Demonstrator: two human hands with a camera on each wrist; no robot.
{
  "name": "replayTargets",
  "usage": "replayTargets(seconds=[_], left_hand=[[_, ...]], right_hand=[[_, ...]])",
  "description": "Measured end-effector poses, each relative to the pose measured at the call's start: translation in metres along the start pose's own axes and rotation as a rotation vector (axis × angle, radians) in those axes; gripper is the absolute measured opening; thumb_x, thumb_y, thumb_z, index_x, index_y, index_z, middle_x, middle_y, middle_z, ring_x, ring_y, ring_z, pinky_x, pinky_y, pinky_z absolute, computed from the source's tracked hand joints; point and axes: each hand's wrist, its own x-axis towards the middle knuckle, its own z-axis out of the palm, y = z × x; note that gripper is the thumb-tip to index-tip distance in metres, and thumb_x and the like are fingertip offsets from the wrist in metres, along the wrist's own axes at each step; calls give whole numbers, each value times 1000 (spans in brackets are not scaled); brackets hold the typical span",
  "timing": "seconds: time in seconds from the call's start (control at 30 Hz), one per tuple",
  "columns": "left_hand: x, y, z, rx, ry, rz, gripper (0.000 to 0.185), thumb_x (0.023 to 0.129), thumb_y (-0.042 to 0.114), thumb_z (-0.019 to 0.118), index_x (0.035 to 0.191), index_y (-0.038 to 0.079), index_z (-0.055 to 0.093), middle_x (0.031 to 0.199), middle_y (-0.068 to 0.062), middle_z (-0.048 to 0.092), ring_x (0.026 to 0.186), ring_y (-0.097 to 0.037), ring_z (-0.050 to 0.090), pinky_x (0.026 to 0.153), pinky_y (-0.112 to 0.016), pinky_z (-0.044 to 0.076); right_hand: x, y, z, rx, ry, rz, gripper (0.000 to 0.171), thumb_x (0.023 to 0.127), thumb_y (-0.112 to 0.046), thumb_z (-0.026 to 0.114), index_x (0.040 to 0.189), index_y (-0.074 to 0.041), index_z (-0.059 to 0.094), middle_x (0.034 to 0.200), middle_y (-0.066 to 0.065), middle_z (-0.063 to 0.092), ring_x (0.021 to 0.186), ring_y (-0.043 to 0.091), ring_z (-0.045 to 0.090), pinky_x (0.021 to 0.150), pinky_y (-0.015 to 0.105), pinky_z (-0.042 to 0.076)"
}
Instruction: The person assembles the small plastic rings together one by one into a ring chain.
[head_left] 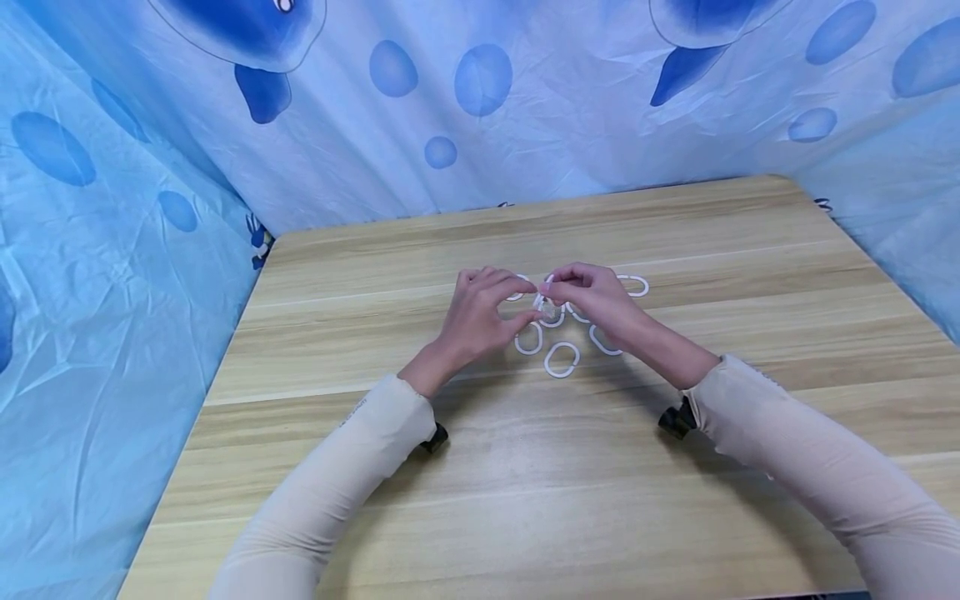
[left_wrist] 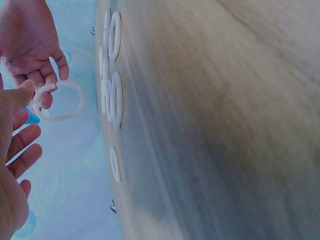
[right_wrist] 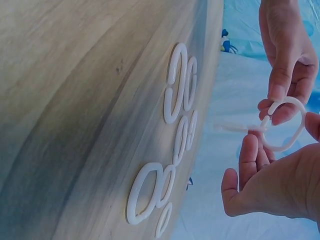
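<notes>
Above the middle of the table, my left hand (head_left: 480, 312) and right hand (head_left: 596, 296) meet fingertip to fingertip over white C-shaped plastic links. Between them hangs a raised white link (right_wrist: 300, 131) with a narrow gap in its loop. The left hand (right_wrist: 290, 65) pinches it by the gap with thumb and finger. From the other side, the right hand (right_wrist: 275, 180) holds a link between fingers and thumb. A second link (right_wrist: 232, 127), seen nearly edge-on, meets the first near the gap; whether they are hooked together I cannot tell. In the left wrist view one raised link (left_wrist: 75, 107) shows its full loop.
Several loose white links lie flat around and below the hands, among them a near link (head_left: 548, 367) and a far right link (head_left: 645, 287). Beneath is a wood-grain table (head_left: 487, 500). A blue patterned curtain (head_left: 337, 150) hangs behind and to the sides.
</notes>
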Motion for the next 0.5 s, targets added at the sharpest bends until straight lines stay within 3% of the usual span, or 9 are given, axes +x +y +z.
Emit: replayTargets(seconds=[0.2, 0.3, 0.5], left_hand=[[0, 0, 2, -23, 23, 2, 20, 78, 23, 81, 94, 14, 75, 97, 0, 71, 98, -17, 61, 84, -40, 36], [0, -1, 2, -40, 39, 1, 15, 77, 18, 82, 90, 14, 75, 96, 0, 71, 96, -17, 61, 84, -40, 36], [0, -2, 3, -95, 95, 6, 12, 78, 16, 81, 88, 12, 76, 93, -1, 71, 92, -17, 61, 82, -41, 35]], right_hand=[[-1, -1, 1, 74, -36, 5, 34, 91, -22, 64, 113, 4, 58, 101, 5, 63, 95, 31, 59, 101, 39, 38], [-2, -1, 1, 134, -47, 12, 30, 91, -19, 62, 111, 5, 59, 103, 5, 62, 89, 23, 62, 99, 36, 39], [-1, -3, -2, 314, -123, 57, 15, 95, -14, 53, 97, -5, 65, 85, -2, 66, 77, 13, 62, 92, 34, 39]])
